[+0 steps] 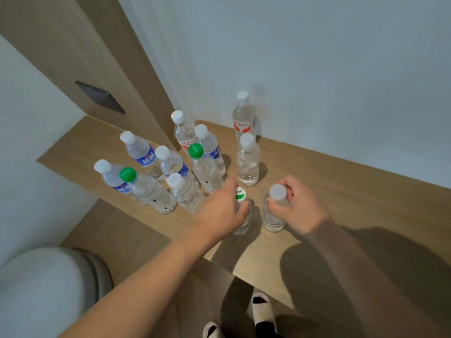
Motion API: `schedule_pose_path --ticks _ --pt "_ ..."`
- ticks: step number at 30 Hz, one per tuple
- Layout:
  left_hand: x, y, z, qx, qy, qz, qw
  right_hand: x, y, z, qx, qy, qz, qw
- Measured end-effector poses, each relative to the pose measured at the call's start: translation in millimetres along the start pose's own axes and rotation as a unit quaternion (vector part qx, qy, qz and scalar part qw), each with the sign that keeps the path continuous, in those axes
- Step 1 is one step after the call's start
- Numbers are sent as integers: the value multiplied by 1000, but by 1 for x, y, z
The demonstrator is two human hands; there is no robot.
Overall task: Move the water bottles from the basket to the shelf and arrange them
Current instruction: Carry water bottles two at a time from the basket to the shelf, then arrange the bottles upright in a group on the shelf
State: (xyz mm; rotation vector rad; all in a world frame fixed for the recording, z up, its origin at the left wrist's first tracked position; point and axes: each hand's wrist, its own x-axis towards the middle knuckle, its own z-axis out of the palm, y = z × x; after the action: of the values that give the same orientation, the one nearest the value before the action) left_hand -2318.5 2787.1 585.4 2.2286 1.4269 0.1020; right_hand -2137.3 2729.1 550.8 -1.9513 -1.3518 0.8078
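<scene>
Twelve clear plastic water bottles stand upright on the light wooden shelf; the left hand grips one green-and-white-capped bottle at its neck; the right hand grips one white-capped bottle. Ten more stand behind: eight white-capped, two green-capped.

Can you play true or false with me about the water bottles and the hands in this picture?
1. Each hand holds a bottle. True: the left hand grips the bottle with the green-and-white cap, and the right hand grips the white-capped bottle.
2. Every bottle cap is white. False: the green-capped bottle and one more at the left have green caps.
3. The bottles stand on a wooden shelf. True.
4. One bottle has fallen over. False: all the bottles stand upright.
5. The red-labelled bottle stands nearest the person. False: it stands at the back, by the wall.
</scene>
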Motion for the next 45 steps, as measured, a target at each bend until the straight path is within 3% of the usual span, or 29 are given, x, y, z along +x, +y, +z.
schedule_pose_path --ticks 4,9,12,15,18,24,28,34,37,41,45 --pt "2 4 3 9 8 5 1000 -5 2 -1 28 -2 11 1000" --pt "-12 -1 -3 29 -13 -20 999 -12 -14 -7 -44 -9 -1 999" --pt "-18 -2 -8 72 -29 -28 997 -14 -31 -19 -77 -64 29 995" --pt "-19 3 -15 110 -58 -27 992 -10 -54 -39 -179 -139 34 973" --pt "-23 1 -32 136 -33 -13 990 -8 -82 -56 -241 -172 68 953" --pt "-33 -16 -113 105 92 17 990 5 -137 -64 -264 -52 -45 962" --pt "-23 -44 -179 142 116 -6 983 34 -172 -43 -237 -53 -121 963" --pt "29 -87 -216 205 15 -28 978 112 -208 -4 -220 -92 -113 965" --pt "62 -106 -207 234 -35 6 972 153 -209 22 -254 -105 -82 958" --pt "96 -135 -174 282 -132 63 948 184 -199 62 -344 -176 -25 922" --pt "114 -148 -159 277 -152 148 937 200 -192 79 -337 -166 -12 927"
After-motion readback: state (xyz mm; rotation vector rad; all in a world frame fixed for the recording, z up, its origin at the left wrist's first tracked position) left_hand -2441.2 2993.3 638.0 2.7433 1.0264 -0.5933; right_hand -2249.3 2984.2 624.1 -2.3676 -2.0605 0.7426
